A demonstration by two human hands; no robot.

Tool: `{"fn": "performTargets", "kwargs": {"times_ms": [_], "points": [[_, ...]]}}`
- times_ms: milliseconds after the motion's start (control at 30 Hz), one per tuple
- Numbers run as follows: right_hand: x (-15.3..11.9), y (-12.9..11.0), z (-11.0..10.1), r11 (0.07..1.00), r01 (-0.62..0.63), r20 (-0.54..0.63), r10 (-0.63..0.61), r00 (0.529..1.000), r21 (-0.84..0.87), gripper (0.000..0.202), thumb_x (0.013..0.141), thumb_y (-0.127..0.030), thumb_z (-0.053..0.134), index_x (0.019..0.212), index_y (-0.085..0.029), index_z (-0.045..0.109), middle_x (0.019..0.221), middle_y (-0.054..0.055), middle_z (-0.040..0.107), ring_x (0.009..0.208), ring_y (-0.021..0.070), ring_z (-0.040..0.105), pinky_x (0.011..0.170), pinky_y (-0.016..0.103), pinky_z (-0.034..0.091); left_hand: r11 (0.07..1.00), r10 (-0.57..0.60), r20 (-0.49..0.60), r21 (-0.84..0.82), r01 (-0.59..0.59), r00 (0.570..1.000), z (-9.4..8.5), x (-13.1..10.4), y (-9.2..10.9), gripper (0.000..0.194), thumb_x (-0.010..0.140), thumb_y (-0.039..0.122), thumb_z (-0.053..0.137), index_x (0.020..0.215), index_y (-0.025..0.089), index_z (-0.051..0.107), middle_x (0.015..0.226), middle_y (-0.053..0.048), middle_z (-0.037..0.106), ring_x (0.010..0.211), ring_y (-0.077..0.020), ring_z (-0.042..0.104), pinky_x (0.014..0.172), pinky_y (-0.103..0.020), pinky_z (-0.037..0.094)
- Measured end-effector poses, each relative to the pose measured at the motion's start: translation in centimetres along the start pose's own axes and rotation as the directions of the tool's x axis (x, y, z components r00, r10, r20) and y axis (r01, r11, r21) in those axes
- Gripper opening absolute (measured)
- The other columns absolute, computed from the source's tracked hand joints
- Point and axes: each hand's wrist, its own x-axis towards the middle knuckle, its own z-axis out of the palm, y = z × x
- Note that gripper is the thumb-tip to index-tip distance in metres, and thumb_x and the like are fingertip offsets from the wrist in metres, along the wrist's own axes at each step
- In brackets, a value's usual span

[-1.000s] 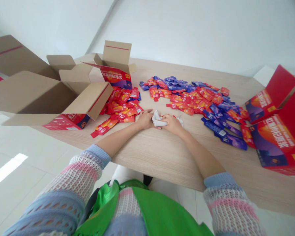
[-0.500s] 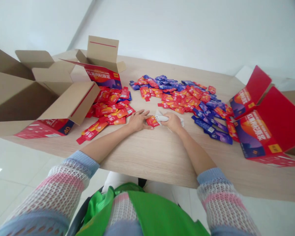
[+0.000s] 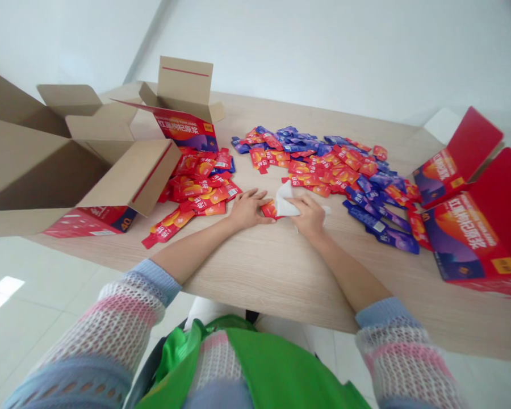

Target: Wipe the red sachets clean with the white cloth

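A red sachet lies flat on the table in front of me, its right part covered by a white wipe. My left hand rests at the sachet's left end, thumb and forefinger either side of it, holding it against the tabletop. Bunched in the closed fingers of my right hand is the wipe, pressed over the sachet; a loose corner sticks up. Red sachets are heaped beyond and left of my left hand. Past my right hand spreads a mixed pile of red sachets and purple-blue sachets.
An open brown carton stands at the left, flaps spread. Behind it is an open red printed box. More open red boxes stand at the right. The wooden table has its front edge close to my body; a white wall rises behind.
My right hand, with the wipe, has shifted slightly over the sachet, and more of the wipe now stands up from the fingers. My left hand stays at the sachet. The whole view has shifted slightly.
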Motion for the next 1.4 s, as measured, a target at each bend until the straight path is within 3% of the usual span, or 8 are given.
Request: {"fn": "performTargets", "kwargs": {"times_ms": [100, 167, 467, 667, 833, 1133, 1267, 1400], "points": [[0.0, -2.3, 0.5, 0.967, 0.237, 0.189, -0.251, 0.95, 0.092, 0.052, 0.081, -0.036, 0.066, 0.131, -0.031, 0.055, 0.113, 0.006, 0.054, 0.102, 0.0226, 0.053, 0.087, 0.034, 0.043, 1.0, -0.015, -0.009, 0.025, 0.016, 1.0, 0.1, -0.1, -0.1, 0.059, 0.082, 0.051, 0.055, 0.138, 0.031, 0.048, 0.145, 0.001, 0.043, 0.136, -0.0273, 0.03, 0.105, -0.044, 0.029], [0.4, -3.0, 0.6, 0.951, 0.289, 0.27, -0.307, 0.912, 0.106, 0.066, 0.075, -0.043, 0.072, 0.136, -0.035, 0.048, 0.118, 0.007, 0.05, 0.105, 0.024, 0.051, 0.089, 0.036, 0.042, 0.999, -0.032, -0.008, 0.034, 0.032, 0.999, 0.2, 0.0, -0.1, 0.059, 0.084, 0.043, 0.053, 0.14, 0.028, 0.045, 0.145, 0.0, 0.044, 0.136, -0.0247, 0.03, 0.105, -0.041, 0.029], [2.2, -1.8, -0.1, 0.979, 0.202, 0.371, -0.186, 0.91, -0.004, 0.046, 0.081, -0.033, 0.068, 0.125, -0.04, 0.059, 0.114, 0.005, 0.05, 0.097, 0.0218, 0.05, 0.084, 0.034, 0.039, 0.995, -0.098, -0.015, -0.006, 0.098, 0.995, 0.9, 0.6, 0.0, 0.054, 0.081, 0.04, 0.059, 0.133, 0.025, 0.054, 0.139, -0.002, 0.051, 0.136, -0.026, 0.033, 0.106, -0.039, 0.029], [2.6, 0.3, -0.3, 0.998, -0.012, 0.309, 0.028, 0.951, -0.056, 0.032, 0.084, -0.03, 0.062, 0.115, -0.032, 0.067, 0.11, 0.005, 0.055, 0.087, 0.0186, 0.054, 0.073, 0.028, 0.039, 0.996, -0.076, 0.04, -0.042, 0.078, 0.996, 0.4, 0.6, 0.5, 0.074, 0.071, 0.07, 0.061, 0.134, 0.032, 0.052, 0.149, 0.002, 0.037, 0.138, -0.0301, 0.025, 0.11, -0.045, 0.022], [2.6, 2.4, -0.5, 0.961, -0.209, 0.227, 0.248, 0.942, -0.183, 0.028, 0.082, -0.04, 0.062, 0.107, -0.029, 0.071, 0.102, 0.006, 0.058, 0.082, 0.0189, 0.055, 0.065, 0.027, 0.037, 0.997, -0.076, 0.026, -0.033, 0.077, 0.997, 0.4, 0.5, 0.5, 0.081, 0.07, 0.076, 0.057, 0.137, 0.031, 0.049, 0.149, 0.001, 0.037, 0.138, -0.0292, 0.025, 0.11, -0.043, 0.022], [1.2, 4.9, -0.9, 0.919, -0.3, 0.046, 0.322, 0.946, -0.256, 0.035, 0.083, -0.035, 0.059, 0.117, -0.027, 0.067, 0.107, 0.009, 0.058, 0.089, 0.022, 0.054, 0.072, 0.029, 0.04, 0.992, -0.125, -0.048, -0.022, 0.124, 0.991, 1.0, -0.2, 0.8, 0.08, 0.071, 0.077, 0.054, 0.136, 0.032, 0.05, 0.147, 0.001, 0.04, 0.137, -0.0281, 0.029, 0.11, -0.043, 0.023], [0.8, 3.8, -1.0, 0.963, -0.229, -0.025, 0.228, 0.973, -0.141, 0.039, 0.086, -0.028, 0.053, 0.124, -0.023, 0.062, 0.108, 0.01, 0.059, 0.098, 0.0256, 0.053, 0.084, 0.035, 0.041, 0.992, -0.122, -0.04, -0.022, 0.121, 0.992, 0.7, -0.2, 0.9, 0.078, 0.071, 0.075, 0.055, 0.136, 0.032, 0.05, 0.147, 0.001, 0.04, 0.136, -0.0302, 0.028, 0.108, -0.045, 0.023], [0.5, 0.5, -0.4, 0.995, 0.098, 0.184, -0.1, 0.978, 0.021, 0.039, 0.088, -0.023, 0.05, 0.125, -0.03, 0.061, 0.111, 0.006, 0.058, 0.103, 0.0235, 0.052, 0.091, 0.035, 0.039, 0.994, -0.106, -0.008, -0.022, 0.106, 0.994, 0.2, -0.2, 0.9, 0.07, 0.073, 0.063, 0.061, 0.135, 0.033, 0.052, 0.147, 0.001, 0.04, 0.136, -0.0333, 0.027, 0.106, -0.048, 0.022]]}}
